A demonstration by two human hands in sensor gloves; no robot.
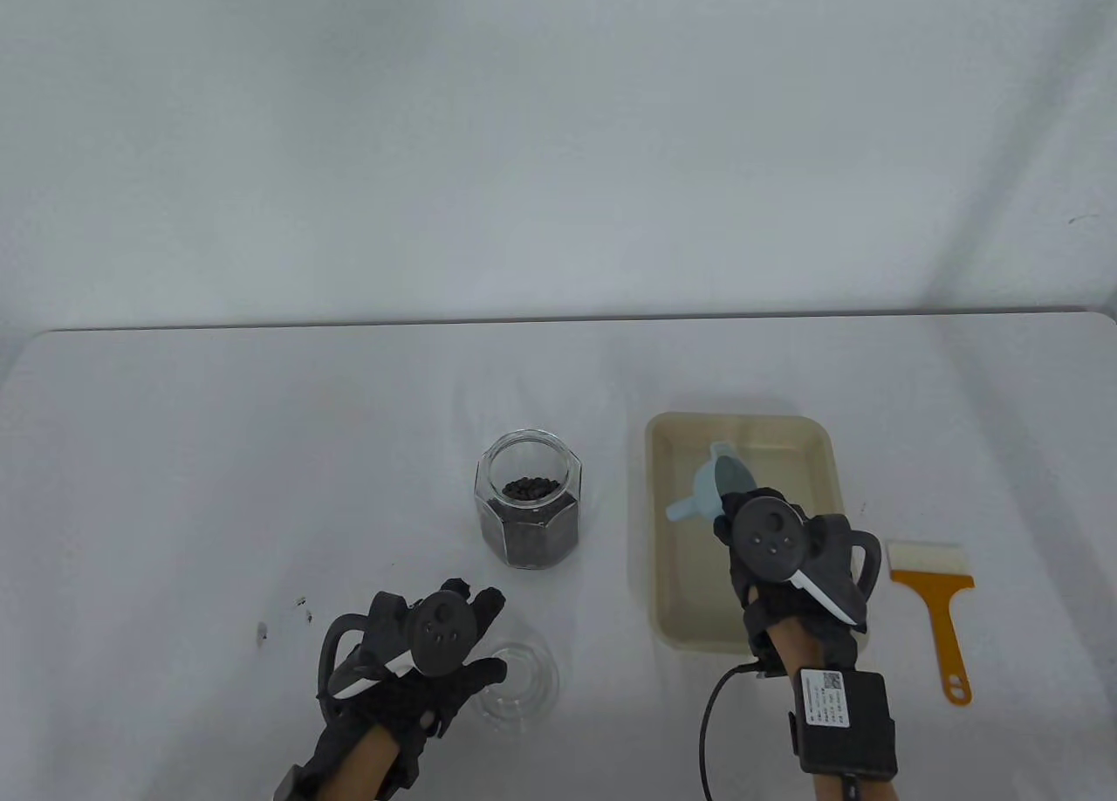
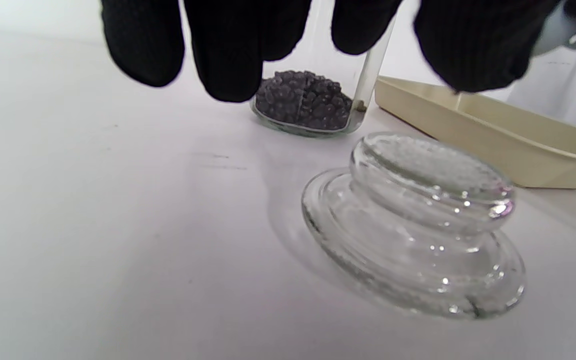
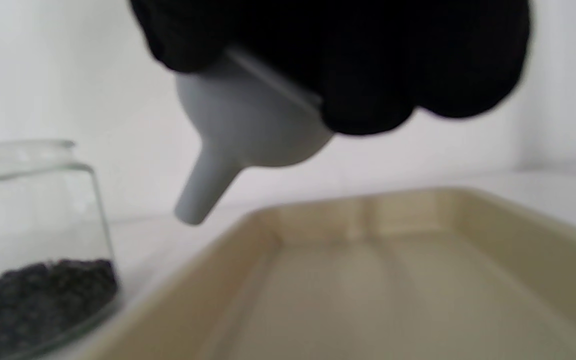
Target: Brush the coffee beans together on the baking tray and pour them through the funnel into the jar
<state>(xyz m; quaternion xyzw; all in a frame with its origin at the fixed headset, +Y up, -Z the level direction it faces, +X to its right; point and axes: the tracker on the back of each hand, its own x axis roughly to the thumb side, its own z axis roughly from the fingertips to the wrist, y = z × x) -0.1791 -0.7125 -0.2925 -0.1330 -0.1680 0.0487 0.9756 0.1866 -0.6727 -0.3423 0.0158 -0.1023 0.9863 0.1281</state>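
Observation:
A glass jar (image 1: pixel 529 509) holding dark coffee beans (image 1: pixel 531 489) stands open at the table's middle. To its right lies a cream baking tray (image 1: pixel 672 565) with no beans visible in it. My right hand (image 1: pixel 772 539) grips a pale blue funnel (image 1: pixel 711 489) above the tray, spout tilted down-left toward the jar; the funnel (image 3: pixel 248 130) shows under my gloved fingers (image 3: pixel 368 75). My left hand (image 1: pixel 436 653) hovers with relaxed fingers just above the glass lid (image 1: pixel 519 683), holding nothing. The lid (image 2: pixel 413 225) lies flat on the table in front of the jar (image 2: pixel 313 100).
An orange-handled brush (image 1: pixel 938 605) with white bristles lies on the table right of the tray. A few dark specks (image 1: pixel 301 609) mark the table at the left front. The table's far edge runs across the middle of the table view.

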